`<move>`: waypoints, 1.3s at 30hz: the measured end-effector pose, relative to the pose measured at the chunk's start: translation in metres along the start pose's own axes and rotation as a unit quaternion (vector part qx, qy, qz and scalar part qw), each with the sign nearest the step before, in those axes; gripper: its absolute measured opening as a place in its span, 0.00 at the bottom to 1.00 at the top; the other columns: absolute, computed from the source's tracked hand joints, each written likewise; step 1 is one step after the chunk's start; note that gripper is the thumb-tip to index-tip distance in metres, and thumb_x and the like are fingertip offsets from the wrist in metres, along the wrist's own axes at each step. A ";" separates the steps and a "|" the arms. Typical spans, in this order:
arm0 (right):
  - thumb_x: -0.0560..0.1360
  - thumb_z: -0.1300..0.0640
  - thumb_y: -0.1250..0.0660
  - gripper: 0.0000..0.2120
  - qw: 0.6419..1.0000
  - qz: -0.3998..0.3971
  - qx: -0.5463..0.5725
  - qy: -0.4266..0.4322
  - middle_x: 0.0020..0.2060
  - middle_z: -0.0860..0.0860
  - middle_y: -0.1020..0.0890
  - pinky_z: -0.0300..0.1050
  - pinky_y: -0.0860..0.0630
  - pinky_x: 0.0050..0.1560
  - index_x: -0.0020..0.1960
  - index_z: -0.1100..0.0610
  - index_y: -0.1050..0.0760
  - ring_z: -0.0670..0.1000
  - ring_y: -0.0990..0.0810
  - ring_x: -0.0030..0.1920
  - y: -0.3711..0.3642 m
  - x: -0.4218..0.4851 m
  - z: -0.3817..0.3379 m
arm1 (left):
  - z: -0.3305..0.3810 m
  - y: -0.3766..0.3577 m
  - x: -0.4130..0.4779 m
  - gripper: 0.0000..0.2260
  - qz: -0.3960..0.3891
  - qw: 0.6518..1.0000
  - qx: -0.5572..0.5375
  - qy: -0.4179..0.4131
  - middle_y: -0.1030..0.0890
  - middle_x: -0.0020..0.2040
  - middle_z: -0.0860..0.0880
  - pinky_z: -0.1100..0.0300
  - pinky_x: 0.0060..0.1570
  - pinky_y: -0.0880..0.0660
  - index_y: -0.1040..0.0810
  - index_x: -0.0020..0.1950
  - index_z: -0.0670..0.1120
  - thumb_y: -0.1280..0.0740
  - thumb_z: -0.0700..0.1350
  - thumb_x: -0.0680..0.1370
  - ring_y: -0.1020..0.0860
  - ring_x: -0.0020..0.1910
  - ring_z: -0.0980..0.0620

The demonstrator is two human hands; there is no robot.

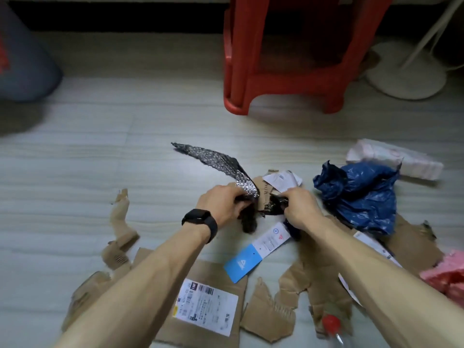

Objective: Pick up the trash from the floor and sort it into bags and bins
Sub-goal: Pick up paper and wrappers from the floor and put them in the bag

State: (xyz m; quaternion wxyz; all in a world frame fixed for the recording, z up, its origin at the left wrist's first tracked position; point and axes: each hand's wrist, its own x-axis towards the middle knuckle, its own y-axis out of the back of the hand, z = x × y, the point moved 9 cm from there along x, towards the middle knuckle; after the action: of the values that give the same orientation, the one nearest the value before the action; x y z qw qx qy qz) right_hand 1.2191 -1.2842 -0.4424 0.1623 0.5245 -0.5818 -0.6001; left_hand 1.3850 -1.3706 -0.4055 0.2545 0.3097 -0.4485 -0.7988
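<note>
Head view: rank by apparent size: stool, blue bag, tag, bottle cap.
1. stool: largest, though farthest and cropped at the top
2. blue bag
3. tag
4. bottle cap: smallest, though nearest

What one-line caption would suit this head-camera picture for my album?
Sorting trash: left hand and right hand grip black bubble wrap over torn cardboard beside a crumpled blue plastic bag.

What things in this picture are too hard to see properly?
All in the head view:
- Label on the cardboard: print too small and blurred to read.
- Red-capped bottle: blurred, cut off by the bottom edge.
- Pink thing: cut off by the right edge.
- Black bubble wrap: whether it is one piece or two, the left hand and right hand hide.
</note>
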 end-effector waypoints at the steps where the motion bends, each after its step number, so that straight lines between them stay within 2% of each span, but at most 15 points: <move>1: 0.75 0.66 0.36 0.20 1.000 -0.008 0.020 -0.010 0.59 0.56 0.19 0.48 0.24 0.55 0.62 0.50 0.20 0.59 0.22 0.58 0.006 -0.007 0.004 | -0.005 0.015 -0.011 0.09 0.012 0.999 -0.046 0.021 0.17 0.50 0.52 0.54 0.45 0.23 0.20 0.55 0.56 0.33 0.55 0.77 0.20 0.51 0.47; 6: 0.76 0.63 0.35 0.22 0.997 0.039 0.067 0.006 0.52 0.51 0.26 0.49 0.26 0.55 0.68 0.48 0.24 0.58 0.24 0.56 0.061 -0.066 -0.015 | -0.028 0.117 -0.088 0.07 0.056 0.994 -0.086 0.046 0.17 0.45 0.54 0.54 0.43 0.23 0.24 0.47 0.55 0.29 0.55 0.74 0.20 0.46 0.51; 10: 0.76 0.52 0.29 0.21 0.989 0.055 0.124 0.054 0.55 0.51 0.18 0.52 0.23 0.56 0.68 0.47 0.27 0.57 0.21 0.56 0.109 -0.124 -0.070 | -0.046 0.205 -0.166 0.07 0.157 0.981 -0.060 0.096 0.17 0.46 0.57 0.55 0.41 0.23 0.22 0.50 0.57 0.29 0.53 0.74 0.20 0.46 0.51; 13: 0.72 0.45 0.26 0.18 0.980 0.074 0.151 0.102 0.49 0.51 0.18 0.52 0.23 0.51 0.59 0.46 0.27 0.57 0.20 0.52 0.150 -0.180 -0.130 | -0.053 0.265 -0.243 0.08 0.225 0.965 -0.053 0.120 0.17 0.46 0.57 0.53 0.42 0.22 0.21 0.50 0.57 0.28 0.52 0.73 0.19 0.46 0.50; 17: 0.68 0.41 0.26 0.10 0.964 0.082 0.147 0.205 0.35 0.46 0.19 0.51 0.23 0.42 0.38 0.43 0.26 0.54 0.21 0.41 0.181 -0.247 -0.212 | -0.073 0.317 -0.346 0.08 0.299 0.941 -0.066 0.146 0.18 0.41 0.58 0.55 0.42 0.22 0.22 0.48 0.57 0.27 0.53 0.72 0.19 0.42 0.53; 19: 0.68 0.40 0.26 0.09 0.956 0.077 0.137 0.249 0.33 0.46 0.21 0.50 0.26 0.40 0.35 0.41 0.24 0.52 0.23 0.38 0.189 -0.280 -0.252 | -0.086 0.335 -0.398 0.08 0.333 0.927 -0.068 0.162 0.18 0.41 0.59 0.59 0.40 0.25 0.21 0.48 0.57 0.26 0.52 0.72 0.19 0.41 0.55; 22: 0.70 0.43 0.25 0.11 0.940 0.068 0.136 0.304 0.34 0.49 0.20 0.49 0.26 0.40 0.39 0.51 0.19 0.51 0.22 0.37 0.193 -0.326 -0.309 | -0.112 0.353 -0.470 0.08 0.356 0.912 -0.051 0.198 0.18 0.41 0.58 0.62 0.38 0.28 0.21 0.49 0.55 0.26 0.52 0.72 0.20 0.40 0.55; 24: 0.72 0.46 0.26 0.12 0.934 0.045 0.125 0.333 0.31 0.50 0.19 0.45 0.27 0.36 0.40 0.56 0.19 0.51 0.22 0.34 0.182 -0.356 -0.352 | -0.137 0.364 -0.531 0.09 0.381 0.895 -0.049 0.228 0.17 0.41 0.58 0.61 0.40 0.25 0.21 0.49 0.56 0.27 0.54 0.72 0.19 0.41 0.56; 26: 0.73 0.49 0.27 0.09 0.925 0.030 0.115 0.362 0.30 0.50 0.19 0.40 0.26 0.34 0.41 0.55 0.19 0.51 0.23 0.31 0.169 -0.379 -0.386 | -0.154 0.371 -0.575 0.08 0.403 0.878 -0.047 0.252 0.17 0.41 0.58 0.60 0.42 0.24 0.21 0.49 0.56 0.27 0.54 0.71 0.19 0.42 0.57; 28: 0.74 0.51 0.28 0.04 0.909 0.014 0.105 0.403 0.31 0.48 0.17 0.42 0.21 0.36 0.44 0.52 0.18 0.48 0.20 0.31 0.148 -0.403 -0.427 | -0.173 0.371 -0.626 0.07 0.420 0.859 -0.053 0.286 0.17 0.41 0.57 0.61 0.43 0.25 0.20 0.48 0.55 0.27 0.52 0.72 0.19 0.42 0.57; 30: 0.74 0.54 0.29 0.01 0.896 -0.011 0.075 0.437 0.31 0.47 0.17 0.41 0.24 0.34 0.44 0.51 0.19 0.45 0.20 0.30 0.126 -0.428 -0.462 | -0.190 0.363 -0.668 0.07 0.433 0.841 -0.058 0.319 0.17 0.40 0.57 0.60 0.44 0.24 0.21 0.47 0.57 0.27 0.53 0.71 0.19 0.42 0.55; 32: 0.74 0.56 0.28 0.02 0.880 -0.056 0.063 0.467 0.32 0.49 0.16 0.45 0.22 0.33 0.45 0.53 0.20 0.46 0.18 0.30 0.098 -0.458 -0.499 | -0.208 0.347 -0.714 0.06 0.441 0.823 -0.070 0.352 0.17 0.41 0.57 0.59 0.45 0.23 0.21 0.46 0.58 0.28 0.52 0.71 0.19 0.43 0.54; 35: 0.73 0.58 0.27 0.05 0.856 -0.131 0.066 0.496 0.35 0.52 0.15 0.40 0.26 0.29 0.46 0.54 0.22 0.47 0.15 0.31 0.055 -0.500 -0.547 | -0.229 0.321 -0.774 0.05 0.453 0.798 -0.084 0.389 0.16 0.45 0.54 0.59 0.47 0.25 0.20 0.48 0.55 0.28 0.50 0.73 0.19 0.46 0.54; 37: 0.73 0.59 0.27 0.06 0.841 -0.170 0.061 0.510 0.36 0.54 0.15 0.43 0.23 0.28 0.45 0.54 0.24 0.51 0.15 0.32 0.023 -0.527 -0.576 | -0.239 0.304 -0.809 0.04 0.464 0.779 -0.102 0.409 0.16 0.44 0.54 0.60 0.47 0.25 0.20 0.48 0.54 0.28 0.49 0.74 0.20 0.46 0.54; 39: 0.72 0.60 0.28 0.06 0.826 -0.218 0.043 0.517 0.35 0.57 0.15 0.52 0.18 0.33 0.46 0.57 0.25 0.57 0.15 0.33 -0.011 -0.552 -0.597 | -0.248 0.289 -0.837 0.03 0.474 0.762 -0.121 0.425 0.17 0.42 0.56 0.59 0.46 0.24 0.21 0.46 0.55 0.29 0.50 0.74 0.19 0.44 0.55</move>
State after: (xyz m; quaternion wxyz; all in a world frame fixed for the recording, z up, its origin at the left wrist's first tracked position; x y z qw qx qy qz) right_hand 1.9312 -1.1521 -0.0733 0.2819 0.8777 -0.3082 -0.2351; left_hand 2.1697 -1.0717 -0.0302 0.8006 0.3321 -0.2831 -0.4107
